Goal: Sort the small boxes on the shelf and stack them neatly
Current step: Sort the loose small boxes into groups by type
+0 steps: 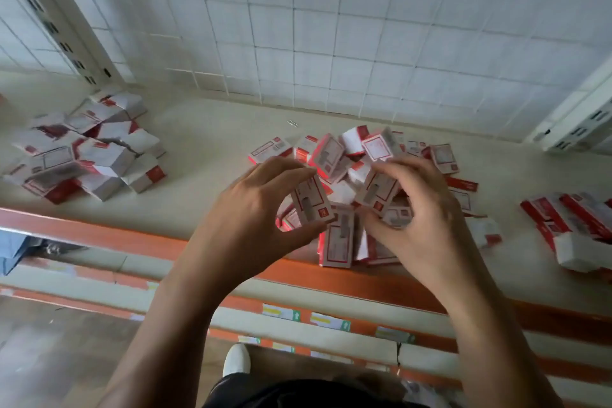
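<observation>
Right now your left hand (261, 209) and right hand (424, 209) are both over the loose heap of small white-and-red cardboard boxes (334, 156), which lies on the cream shelf board (205, 142). The left grip is curled, thumb below and fingers above, and pinches one tilted white box with a red frame (311, 205) at the heap's left side. The right grip is curled too, index finger arched over and thumb underneath, closed round a second red-framed box (377, 190) near the heap's middle; motion blur hides how firmly. At the heap's near edge a flat box (336, 245) reaches onto the orange front rail (99, 232) of the shelf. Well to the left of the heap sits a larger jumbled pile of similar boxes (89, 149). To the heap's right, apart from it, lie a few longer red-and-white packs (569, 219). Behind the heap stands a white wire grid panel (331, 26).
</observation>
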Demonstrator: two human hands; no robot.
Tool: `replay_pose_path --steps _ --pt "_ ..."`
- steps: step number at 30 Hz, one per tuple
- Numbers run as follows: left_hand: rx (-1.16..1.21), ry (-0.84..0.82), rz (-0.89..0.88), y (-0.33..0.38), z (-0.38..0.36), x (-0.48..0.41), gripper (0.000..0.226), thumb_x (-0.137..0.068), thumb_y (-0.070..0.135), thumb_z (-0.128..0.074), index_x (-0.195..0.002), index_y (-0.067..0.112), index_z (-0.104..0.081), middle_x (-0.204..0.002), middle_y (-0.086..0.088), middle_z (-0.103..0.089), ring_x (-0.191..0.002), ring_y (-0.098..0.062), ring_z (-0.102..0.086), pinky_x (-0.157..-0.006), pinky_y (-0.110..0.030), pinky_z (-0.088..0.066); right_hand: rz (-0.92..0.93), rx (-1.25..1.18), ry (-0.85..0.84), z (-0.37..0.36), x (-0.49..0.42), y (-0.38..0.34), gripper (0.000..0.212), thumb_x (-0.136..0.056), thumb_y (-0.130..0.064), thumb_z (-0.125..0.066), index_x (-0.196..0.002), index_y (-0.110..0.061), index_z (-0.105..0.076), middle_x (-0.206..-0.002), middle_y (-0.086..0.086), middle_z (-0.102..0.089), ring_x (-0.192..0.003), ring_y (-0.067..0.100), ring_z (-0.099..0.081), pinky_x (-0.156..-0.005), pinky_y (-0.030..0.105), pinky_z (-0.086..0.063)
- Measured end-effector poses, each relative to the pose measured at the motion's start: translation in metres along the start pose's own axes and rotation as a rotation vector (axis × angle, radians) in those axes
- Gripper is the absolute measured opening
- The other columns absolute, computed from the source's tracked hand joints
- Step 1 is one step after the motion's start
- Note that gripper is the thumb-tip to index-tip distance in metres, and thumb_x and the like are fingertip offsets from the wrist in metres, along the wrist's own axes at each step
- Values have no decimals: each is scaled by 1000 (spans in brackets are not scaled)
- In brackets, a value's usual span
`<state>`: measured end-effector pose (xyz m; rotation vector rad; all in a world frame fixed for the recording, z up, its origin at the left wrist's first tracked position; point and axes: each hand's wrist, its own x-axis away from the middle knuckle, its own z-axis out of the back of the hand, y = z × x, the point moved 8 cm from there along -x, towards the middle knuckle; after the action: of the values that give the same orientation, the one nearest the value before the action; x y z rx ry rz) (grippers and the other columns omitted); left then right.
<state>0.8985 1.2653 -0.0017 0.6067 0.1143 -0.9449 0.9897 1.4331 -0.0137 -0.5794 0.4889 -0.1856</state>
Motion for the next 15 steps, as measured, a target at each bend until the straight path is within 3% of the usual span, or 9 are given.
replay_pose_path --steps 2,4,6,9,15 --pt "-15 19 48 -32 23 12 63 -78 64 -56 -126 22 -60 -124 8 -58 -108 -11 -59 -81 -28 -52 51 -40 -8 -29 -19 -32 53 -78 -32 -70 -126 -14 -61 -128 1 -53 -121 9 -49 -102 18 -41" --pt "-42 49 100 -69 49 26 63 -78 62 -59 -127 23 -60 -124 9 -58 -106 -11 -59 -81 -27 -52 103 -76 -17 -63 -37 -64 49 -77 -28 -74 -122 -11 -64 -125 4 -55 -121 11 -49 -104 14 -36" --pt "-79 73 143 -105 74 43 62 -79 59 -61 -128 23 -59 -125 9 -57 -106 -12 -59 -81 -32 -54 141 -95 -42 -100 -54 -96 49 -76 -21 -80 -121 -10 -64 -124 5 -56 -118 12 -51 -101 12 -36" --pt "-119 94 202 -155 106 67 63 -78 57 -62 -129 20 -59 -127 7 -57 -110 -14 -58 -80 -40 -55 180 -141 -99 -150 -73 -145 50 -76 -22 -80 -122 -11 -64 -125 3 -55 -118 14 -54 -100 20 -42" --pt "-124 113 287 -224 150 102 65 -77 59 -60 -129 20 -60 -127 7 -57 -109 -16 -58 -80 -40 -56 237 -193 -147 -213 -90 -208 50 -77 -23 -80 -122 -11 -64 -126 4 -55 -118 14 -54 -97 14 -42"
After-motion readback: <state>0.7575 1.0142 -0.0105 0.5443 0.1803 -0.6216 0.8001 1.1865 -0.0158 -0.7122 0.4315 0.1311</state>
